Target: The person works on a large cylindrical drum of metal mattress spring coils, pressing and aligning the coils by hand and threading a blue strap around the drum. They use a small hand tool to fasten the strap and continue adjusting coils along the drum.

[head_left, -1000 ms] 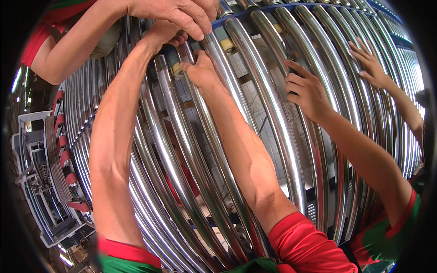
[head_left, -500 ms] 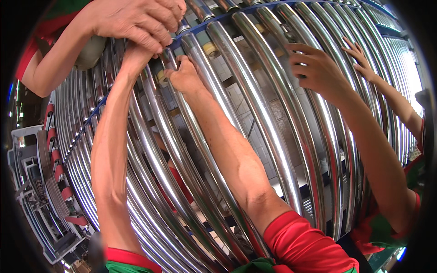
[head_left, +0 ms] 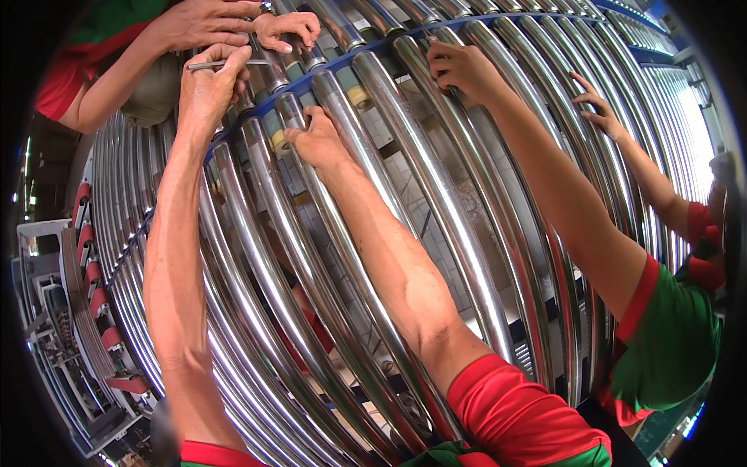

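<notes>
My left hand (head_left: pixel 208 92) is closed on a thin grey metal rod (head_left: pixel 204 65), near the blue rail at the upper left. The rod sticks out to the left past my fingers. My right hand (head_left: pixel 317 143) is closed around the upper end of a shiny metal roller (head_left: pixel 331 210), just below the blue rail (head_left: pixel 336 64). Some of its fingertips are hidden behind the roller. A yellow-ended grey part (head_left: pixel 278 142) sits under the rollers beside my right thumb.
A co-worker's hands (head_left: pixel 204 25) are above my left hand at the far rail. Another person's hand (head_left: pixel 465 71) grips a roller to the right, their other hand (head_left: pixel 599 110) resting farther right. Gaps between rollers show the floor. Machinery with red pads (head_left: pixel 92 268) stands left.
My left hand has drawn back from under the co-worker's hand, and the rod now shows in it. The right-hand person's nearer hand has moved left and up onto a roller. My right hand stays.
</notes>
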